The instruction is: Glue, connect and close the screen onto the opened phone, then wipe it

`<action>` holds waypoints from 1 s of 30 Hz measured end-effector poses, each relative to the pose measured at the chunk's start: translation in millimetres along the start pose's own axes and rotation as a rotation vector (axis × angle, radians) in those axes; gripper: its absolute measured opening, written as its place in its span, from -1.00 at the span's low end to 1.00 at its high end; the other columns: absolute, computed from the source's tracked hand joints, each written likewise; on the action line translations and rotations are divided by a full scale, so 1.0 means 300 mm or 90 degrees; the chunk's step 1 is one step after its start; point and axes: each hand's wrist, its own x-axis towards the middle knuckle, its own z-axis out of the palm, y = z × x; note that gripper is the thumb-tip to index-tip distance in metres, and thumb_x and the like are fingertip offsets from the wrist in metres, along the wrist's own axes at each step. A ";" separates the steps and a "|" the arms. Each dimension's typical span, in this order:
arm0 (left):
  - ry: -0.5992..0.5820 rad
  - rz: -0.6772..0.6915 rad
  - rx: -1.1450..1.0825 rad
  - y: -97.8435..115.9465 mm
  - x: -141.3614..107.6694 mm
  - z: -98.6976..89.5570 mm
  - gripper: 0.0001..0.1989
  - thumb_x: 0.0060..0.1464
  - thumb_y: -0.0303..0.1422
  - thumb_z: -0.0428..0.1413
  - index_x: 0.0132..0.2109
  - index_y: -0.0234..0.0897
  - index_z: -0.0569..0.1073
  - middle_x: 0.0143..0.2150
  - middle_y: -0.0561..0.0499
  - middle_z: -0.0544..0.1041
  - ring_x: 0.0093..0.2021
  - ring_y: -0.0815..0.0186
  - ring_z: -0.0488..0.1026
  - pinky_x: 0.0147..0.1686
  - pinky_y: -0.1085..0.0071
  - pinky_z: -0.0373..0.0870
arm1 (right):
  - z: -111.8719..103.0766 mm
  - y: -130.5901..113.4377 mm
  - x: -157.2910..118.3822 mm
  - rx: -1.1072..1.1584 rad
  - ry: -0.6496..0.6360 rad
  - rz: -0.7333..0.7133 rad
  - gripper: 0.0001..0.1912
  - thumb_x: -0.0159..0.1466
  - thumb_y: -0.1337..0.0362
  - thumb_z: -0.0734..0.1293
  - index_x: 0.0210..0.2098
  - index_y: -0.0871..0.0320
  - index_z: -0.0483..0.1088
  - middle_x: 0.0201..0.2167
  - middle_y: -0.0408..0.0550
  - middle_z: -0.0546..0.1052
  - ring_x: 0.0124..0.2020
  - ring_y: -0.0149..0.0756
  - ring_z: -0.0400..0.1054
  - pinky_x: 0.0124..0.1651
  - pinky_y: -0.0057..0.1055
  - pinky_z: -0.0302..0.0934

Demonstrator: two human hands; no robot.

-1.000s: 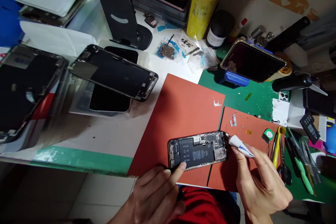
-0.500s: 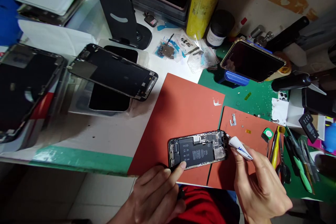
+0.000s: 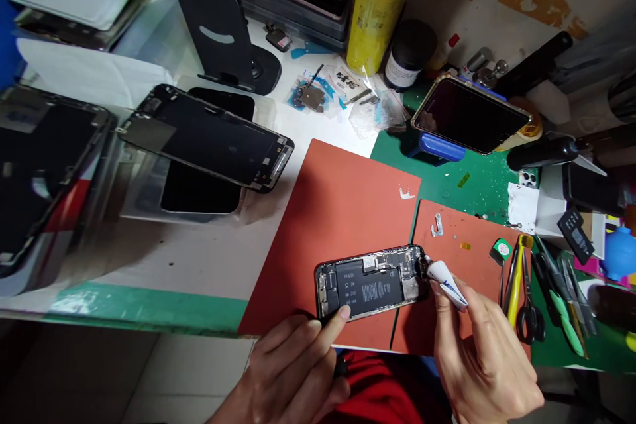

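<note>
1. While the right grip (image 3: 489,358) is closed around a white tube (image 3: 442,278), its narrow nozzle (image 3: 428,258) is at the right end of an opened phone (image 3: 375,288). Whether the tip touches the phone or sits just off it, I cannot tell.
2. The phone lies with its insides facing up, slightly aslant across two red mats: the larger mat (image 3: 342,205) under its left part, the smaller mat (image 3: 477,265) under its right end.
3. The left grip (image 3: 293,361) rests a fingertip (image 3: 344,313) at the near edge, beside the battery (image 3: 365,288). I cannot tell whether it pinches the frame or only presses.
4. To do this well, I'd brace the phone by its frame, with little weight on the battery, since the seam between the mats may let it rock.
5. Gentle, even pressure on the tube would serve best; a hard squeeze could spill over the exposed parts nearby. A low nozzle angle should leave the contact spot in sight.
6. Resting the heel of the right grip on the smaller mat would probably steady the tip.
7. Two small metal pieces, the farther one (image 3: 406,193) on the larger mat and the nearer one (image 3: 436,224) on the smaller, lie apart from the phone; a sleeve or stray drop could reach them.
</note>
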 end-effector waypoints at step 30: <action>-0.014 -0.015 0.014 0.005 0.014 -0.018 -0.57 0.50 -0.43 -0.10 -0.38 -0.29 0.45 -0.17 -0.35 0.76 -0.36 0.22 0.59 -0.33 0.27 0.54 | -0.010 0.009 -0.011 0.054 0.025 -0.010 -0.51 0.21 0.55 0.58 0.10 0.13 0.61 -0.31 -0.17 0.72 -0.46 -0.33 0.63 -0.31 -0.48 0.50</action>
